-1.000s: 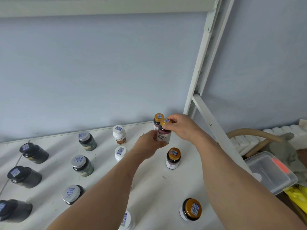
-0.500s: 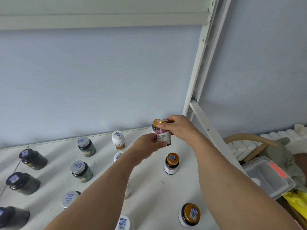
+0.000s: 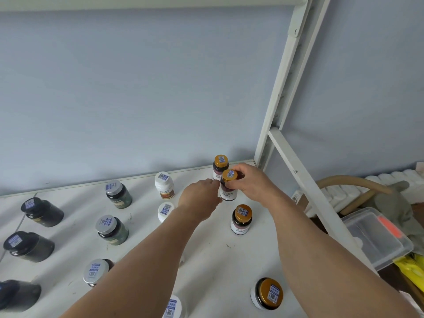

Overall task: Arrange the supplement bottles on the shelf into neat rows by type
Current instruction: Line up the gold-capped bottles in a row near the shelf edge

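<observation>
On the white shelf (image 3: 206, 253) a gold-capped dark bottle (image 3: 228, 189) stands near the back right, and both hands are on it. My right hand (image 3: 250, 182) grips its cap and neck. My left hand (image 3: 199, 198) holds its left side. Another gold-capped bottle (image 3: 220, 165) stands just behind it at the wall. Two more gold-capped bottles stand in front, one (image 3: 241, 219) close and one (image 3: 268, 294) near the front edge. White bottles (image 3: 164, 185) form a column to the left, partly hidden by my left arm.
Grey-capped green bottles (image 3: 112, 228) and black-capped dark bottles (image 3: 28, 245) stand in columns on the left. The white shelf post (image 3: 282, 97) and a slanted brace rise at the back right. A clear plastic box (image 3: 376, 235) sits beyond the shelf's right edge.
The held bottle has shifted slightly forward and away from the rear gold-capped bottle, whose cap now shows fully. Both hands stay on it.
</observation>
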A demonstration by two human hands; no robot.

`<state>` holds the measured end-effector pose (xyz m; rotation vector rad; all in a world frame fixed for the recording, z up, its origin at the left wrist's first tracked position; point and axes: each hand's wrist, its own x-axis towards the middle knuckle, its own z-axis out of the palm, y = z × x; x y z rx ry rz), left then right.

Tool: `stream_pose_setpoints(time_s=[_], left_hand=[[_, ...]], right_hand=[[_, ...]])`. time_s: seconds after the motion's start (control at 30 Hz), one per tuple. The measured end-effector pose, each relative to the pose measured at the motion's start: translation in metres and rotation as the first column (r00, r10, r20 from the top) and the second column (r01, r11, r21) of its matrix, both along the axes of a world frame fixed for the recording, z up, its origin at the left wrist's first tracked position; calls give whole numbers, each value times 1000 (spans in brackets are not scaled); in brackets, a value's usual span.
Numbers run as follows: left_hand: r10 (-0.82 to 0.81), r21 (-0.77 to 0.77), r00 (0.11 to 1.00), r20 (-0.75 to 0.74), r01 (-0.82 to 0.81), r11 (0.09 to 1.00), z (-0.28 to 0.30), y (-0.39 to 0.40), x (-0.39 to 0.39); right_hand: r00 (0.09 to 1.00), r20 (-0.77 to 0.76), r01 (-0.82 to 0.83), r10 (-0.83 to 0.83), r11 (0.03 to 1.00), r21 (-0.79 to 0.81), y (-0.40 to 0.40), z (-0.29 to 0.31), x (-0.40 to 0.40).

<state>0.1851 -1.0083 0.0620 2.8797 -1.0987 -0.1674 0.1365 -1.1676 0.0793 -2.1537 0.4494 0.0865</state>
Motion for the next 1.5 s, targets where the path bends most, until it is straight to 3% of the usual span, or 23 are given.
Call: stream_pose_setpoints(time_s=[0.37,0.53,0.67,0.93,1.2,1.37,1.5], left_hand=[[19,0,998,-63,-19,1000,-6,-1,6],[60,-27,992,-107,-64,998,0,-1,17],[102,-40,987,-127,-108,993,5,-2,30],[161,-76,965,-209,-180,981,3,-4,48],[201,-282,821,-535,-397,873,5,-5,54],[83,-400,701,-708,-496,771,18,-5,48],[-48,-487,641,-766,-531,693,30,-3,40]], right_hand=[[998,-57,17,-15,1000,25,2,-17,-2],[998,-61,22,-15,993,118,-2,-6,15],[997,14,80,-80,997,3,-4,5,42],[989,-146,-39,13,984,-174,2,-5,75],[999,-27,-45,42,991,-127,-4,25,70],[998,15,-52,54,996,-75,-6,50,67],[998,52,-35,33,999,23,-4,60,62]])
